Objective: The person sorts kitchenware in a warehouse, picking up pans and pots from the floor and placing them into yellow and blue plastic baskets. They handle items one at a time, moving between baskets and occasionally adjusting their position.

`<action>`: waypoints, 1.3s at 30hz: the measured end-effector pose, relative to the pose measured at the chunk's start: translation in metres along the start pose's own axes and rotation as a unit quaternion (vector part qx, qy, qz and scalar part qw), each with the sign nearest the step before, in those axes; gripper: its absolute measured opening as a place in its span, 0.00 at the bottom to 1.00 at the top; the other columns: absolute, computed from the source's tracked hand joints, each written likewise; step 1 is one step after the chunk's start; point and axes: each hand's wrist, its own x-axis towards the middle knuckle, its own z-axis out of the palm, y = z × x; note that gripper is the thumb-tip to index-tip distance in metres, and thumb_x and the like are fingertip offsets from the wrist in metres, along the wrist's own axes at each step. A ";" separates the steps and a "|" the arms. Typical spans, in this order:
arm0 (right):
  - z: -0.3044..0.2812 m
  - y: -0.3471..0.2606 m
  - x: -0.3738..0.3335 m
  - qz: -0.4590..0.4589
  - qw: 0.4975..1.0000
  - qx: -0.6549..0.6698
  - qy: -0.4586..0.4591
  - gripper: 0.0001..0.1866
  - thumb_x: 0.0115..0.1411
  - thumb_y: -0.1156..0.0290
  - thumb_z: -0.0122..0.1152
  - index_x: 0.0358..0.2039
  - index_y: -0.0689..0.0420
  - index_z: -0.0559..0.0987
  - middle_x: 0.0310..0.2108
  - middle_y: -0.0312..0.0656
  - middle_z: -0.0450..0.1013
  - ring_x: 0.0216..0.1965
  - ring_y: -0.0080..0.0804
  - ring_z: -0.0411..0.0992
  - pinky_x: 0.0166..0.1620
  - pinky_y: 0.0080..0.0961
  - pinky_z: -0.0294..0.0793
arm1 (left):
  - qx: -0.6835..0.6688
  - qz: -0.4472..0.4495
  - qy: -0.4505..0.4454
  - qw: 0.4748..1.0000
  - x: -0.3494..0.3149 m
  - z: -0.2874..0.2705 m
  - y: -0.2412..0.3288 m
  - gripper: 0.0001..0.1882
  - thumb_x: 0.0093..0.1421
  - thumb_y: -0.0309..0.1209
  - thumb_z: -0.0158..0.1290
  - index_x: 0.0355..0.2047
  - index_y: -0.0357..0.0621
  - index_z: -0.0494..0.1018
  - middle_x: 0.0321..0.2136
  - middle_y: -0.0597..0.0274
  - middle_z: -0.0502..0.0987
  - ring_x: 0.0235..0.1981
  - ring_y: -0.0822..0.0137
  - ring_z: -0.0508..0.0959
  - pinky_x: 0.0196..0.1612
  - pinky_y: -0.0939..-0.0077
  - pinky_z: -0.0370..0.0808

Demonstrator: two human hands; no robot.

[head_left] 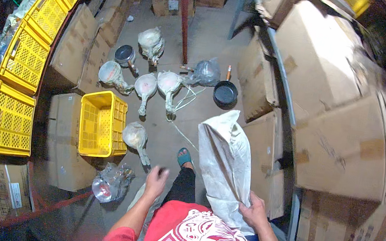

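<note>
My right hand (254, 212) grips the side of a white woven sack (227, 162), which hangs upright with its surface creased and smudged. My left hand (156, 182) is raised near my knee with curled fingers. It is slightly blurred, and a small dark spot shows at its fingertips. Closest to it on the floor is a bagged pan (135, 136) with its wrapped handle toward me. Farther off lie several more pans in cloudy plastic, such as this pan (145, 86), beside a bare black frying pan (225, 95) and a dark pot (125, 55).
A yellow crate (103, 124) stands left of the pans, and a clear plastic bundle (110, 183) lies below it. White cord (183, 134) trails over the floor. Yellow baskets (12, 122) line the left shelf; large cartons (345, 147) fill the right rack. A red post (183, 15) rises ahead.
</note>
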 end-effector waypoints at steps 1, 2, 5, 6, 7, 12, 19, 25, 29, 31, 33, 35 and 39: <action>0.000 -0.020 0.025 0.026 0.999 0.015 -0.028 0.27 0.51 0.72 0.64 0.53 0.62 0.76 0.44 0.55 0.79 0.41 0.45 0.80 0.45 0.35 0.77 | 0.009 0.073 0.050 0.996 0.034 -0.005 0.038 0.22 0.61 0.35 0.58 0.52 0.35 0.71 0.45 0.45 0.76 0.48 0.52 0.78 0.53 0.61 0.73; -0.001 -0.038 0.050 0.008 0.999 0.001 -0.045 0.28 0.51 0.71 0.64 0.54 0.61 0.75 0.45 0.55 0.78 0.43 0.48 0.79 0.47 0.37 0.76 | -0.090 0.126 0.056 0.986 0.067 -0.014 0.073 0.29 0.60 0.32 0.59 0.60 0.36 0.66 0.51 0.44 0.72 0.52 0.52 0.75 0.56 0.60 0.71; 0.008 -0.085 0.096 -0.050 0.995 -0.052 -0.067 0.30 0.51 0.69 0.64 0.57 0.59 0.73 0.45 0.54 0.77 0.45 0.55 0.76 0.49 0.42 0.76 | -0.337 0.203 0.031 0.919 0.162 -0.040 0.156 0.43 0.58 0.41 0.63 0.69 0.41 0.56 0.58 0.45 0.67 0.58 0.54 0.70 0.60 0.61 0.68; 0.010 -0.097 0.108 -0.078 0.991 -0.086 -0.059 0.31 0.50 0.69 0.64 0.57 0.59 0.73 0.43 0.54 0.76 0.43 0.55 0.76 0.47 0.44 0.76 | -0.240 0.249 0.006 0.938 0.193 -0.061 0.173 0.50 0.55 0.55 0.62 0.69 0.41 0.54 0.60 0.47 0.66 0.62 0.55 0.66 0.64 0.61 0.63; 0.010 -0.108 0.118 -0.112 0.985 -0.126 -0.047 0.32 0.50 0.69 0.65 0.58 0.58 0.72 0.41 0.53 0.76 0.41 0.55 0.76 0.45 0.45 0.77 | -0.277 0.218 -0.051 0.934 0.208 -0.073 0.186 0.54 0.53 0.60 0.61 0.69 0.41 0.53 0.60 0.48 0.66 0.64 0.56 0.64 0.65 0.60 0.60; 0.011 -0.137 0.152 -0.153 0.958 -0.242 0.015 0.38 0.48 0.70 0.67 0.62 0.54 0.68 0.35 0.49 0.71 0.37 0.54 0.74 0.38 0.48 0.74 | -0.419 0.197 -0.145 0.875 0.239 -0.108 0.216 0.60 0.45 0.65 0.65 0.67 0.39 0.54 0.61 0.52 0.63 0.66 0.56 0.61 0.68 0.60 0.56; -0.003 -0.132 0.197 -0.193 0.936 -0.273 0.112 0.38 0.45 0.77 0.65 0.60 0.51 0.69 0.34 0.47 0.70 0.36 0.52 0.73 0.37 0.46 0.73 | -0.451 0.217 -0.195 0.843 0.252 -0.131 0.229 0.56 0.42 0.38 0.72 0.68 0.40 0.54 0.64 0.55 0.60 0.68 0.60 0.58 0.70 0.62 0.54; -0.021 -0.113 0.248 -0.162 0.937 -0.209 0.229 0.30 0.44 0.78 0.62 0.51 0.49 0.75 0.33 0.46 0.73 0.38 0.51 0.74 0.39 0.47 0.72 | -0.252 0.299 -0.179 0.903 0.258 -0.124 0.252 0.47 0.48 0.26 0.66 0.68 0.49 0.57 0.64 0.53 0.62 0.66 0.59 0.62 0.69 0.62 0.59; -0.036 -0.098 0.253 -0.053 0.944 -0.296 0.140 0.26 0.44 0.77 0.64 0.47 0.51 0.75 0.34 0.47 0.73 0.39 0.53 0.74 0.41 0.48 0.73 | -0.121 0.318 -0.099 0.935 0.265 -0.095 0.287 0.56 0.40 0.43 0.73 0.66 0.41 0.57 0.62 0.46 0.61 0.65 0.51 0.63 0.66 0.56 0.64; -0.035 -0.092 0.256 -0.070 0.945 -0.283 0.151 0.26 0.44 0.76 0.65 0.48 0.51 0.75 0.35 0.47 0.73 0.39 0.53 0.73 0.41 0.48 0.73 | -0.093 0.267 -0.073 0.957 0.276 -0.077 0.306 0.54 0.42 0.49 0.71 0.62 0.36 0.57 0.58 0.38 0.63 0.61 0.45 0.67 0.64 0.55 0.65; -0.029 -0.086 0.264 -0.053 0.951 -0.271 0.137 0.27 0.44 0.73 0.68 0.49 0.52 0.75 0.37 0.48 0.74 0.41 0.54 0.73 0.42 0.49 0.73 | -0.056 0.207 -0.078 0.974 0.299 -0.057 0.323 0.52 0.44 0.51 0.69 0.61 0.35 0.58 0.57 0.37 0.64 0.60 0.43 0.68 0.63 0.56 0.65; -0.023 -0.081 0.282 -0.007 0.956 -0.261 0.133 0.27 0.44 0.72 0.68 0.48 0.53 0.75 0.38 0.48 0.74 0.42 0.56 0.73 0.43 0.51 0.73 | -0.016 0.192 -0.063 0.979 0.332 -0.035 0.340 0.46 0.50 0.54 0.65 0.59 0.34 0.61 0.54 0.33 0.67 0.58 0.40 0.69 0.61 0.56 0.66; -0.030 -0.072 0.337 0.035 0.962 -0.214 0.164 0.23 0.45 0.71 0.67 0.45 0.56 0.75 0.38 0.50 0.75 0.39 0.59 0.74 0.41 0.53 0.72 | -0.017 0.153 -0.211 0.965 0.432 0.007 0.369 0.42 0.59 0.53 0.58 0.62 0.36 0.59 0.57 0.32 0.65 0.61 0.39 0.65 0.64 0.56 0.64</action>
